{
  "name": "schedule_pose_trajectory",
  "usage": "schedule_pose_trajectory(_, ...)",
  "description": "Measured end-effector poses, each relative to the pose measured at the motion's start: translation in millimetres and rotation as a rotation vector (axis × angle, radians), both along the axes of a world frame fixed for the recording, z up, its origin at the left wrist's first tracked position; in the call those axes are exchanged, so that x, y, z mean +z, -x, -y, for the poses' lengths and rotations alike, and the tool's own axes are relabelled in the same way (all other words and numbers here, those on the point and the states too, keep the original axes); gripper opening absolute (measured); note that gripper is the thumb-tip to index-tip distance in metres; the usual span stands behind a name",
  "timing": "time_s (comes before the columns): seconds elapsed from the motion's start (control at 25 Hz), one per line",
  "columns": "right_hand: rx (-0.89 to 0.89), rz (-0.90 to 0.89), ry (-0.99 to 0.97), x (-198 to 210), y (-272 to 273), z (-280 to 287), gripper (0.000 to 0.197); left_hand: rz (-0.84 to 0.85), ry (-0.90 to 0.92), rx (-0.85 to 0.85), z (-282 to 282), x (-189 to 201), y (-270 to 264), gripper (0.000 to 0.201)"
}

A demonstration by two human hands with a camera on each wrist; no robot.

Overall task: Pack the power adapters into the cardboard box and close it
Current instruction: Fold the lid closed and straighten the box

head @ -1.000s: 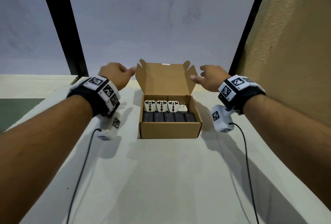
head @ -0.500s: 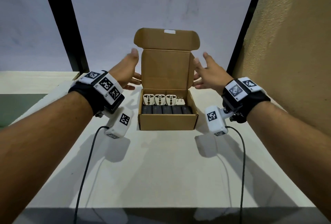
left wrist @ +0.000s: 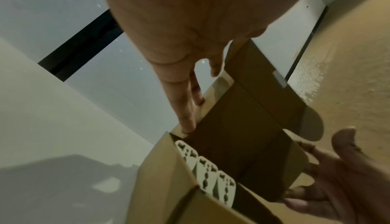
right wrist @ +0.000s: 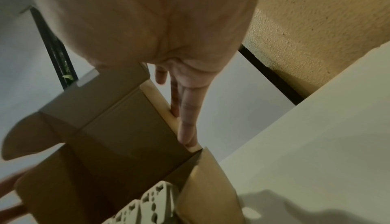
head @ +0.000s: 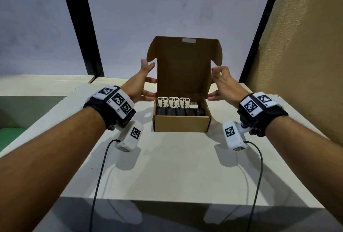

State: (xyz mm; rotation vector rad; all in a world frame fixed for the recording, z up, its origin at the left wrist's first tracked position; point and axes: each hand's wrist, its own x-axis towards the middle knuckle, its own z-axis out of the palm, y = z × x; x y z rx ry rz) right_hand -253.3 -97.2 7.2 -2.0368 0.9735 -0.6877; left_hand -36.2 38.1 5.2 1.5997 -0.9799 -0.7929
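Observation:
The cardboard box (head: 181, 124) stands in the middle of the white table. Inside it, a row of white power adapters (head: 173, 101) sits behind a row of black adapters (head: 181, 111). The lid (head: 183, 75) is upright, its top flap tipped forward. My left hand (head: 143, 83) touches the lid's left side with straight fingers (left wrist: 185, 111). My right hand (head: 220, 83) touches the lid's right side, and its fingers (right wrist: 185, 121) lie along the side flap. Neither hand holds an adapter. The wrist views show the lid (left wrist: 242, 127) (right wrist: 116, 136) from below and the white adapters (left wrist: 206, 172) (right wrist: 152, 202).
The white table (head: 176, 166) ends in a front edge close to me. A rough tan wall (head: 306, 64) rises at the right. Black posts (head: 79, 27) stand before a pale wall behind. Thin black cables (head: 100, 176) hang from both wrist cameras.
The lid has swung up from leaning back to upright, and its top flap has folded forward. Both hands have moved from behind the lid to its sides.

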Motion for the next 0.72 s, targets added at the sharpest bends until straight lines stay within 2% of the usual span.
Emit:
schedule_pose_trajectory(0.12,0.031,-0.017,0.015,-1,2,-2,0.084,0.021,0.004,-0.034,-2,-6,-3,0.064)
schedule_pose_trajectory(0.28,0.023,0.045,-0.052,-9,2,0,0.076,0.005,0.010,-0.062,-4,-10,-12,0.062)
schedule_pose_trajectory(0.4,0.021,0.089,-0.071,-12,5,2,0.059,0.011,-0.003,-0.111,-8,-12,-10,0.060)
schedule_pose_trajectory(0.56,0.009,0.016,-0.001,-5,5,7,0.054,0.197,-0.044,-0.204,-8,-10,-7,0.055)
schedule_pose_trajectory(0.64,0.002,-0.033,0.034,0,3,8,0.053,0.305,-0.043,-0.177,-5,-7,-8,0.059)
schedule_pose_trajectory(0.72,-0.002,-0.080,0.075,2,2,9,0.050,0.353,-0.026,-0.124,0,-5,-7,0.051)
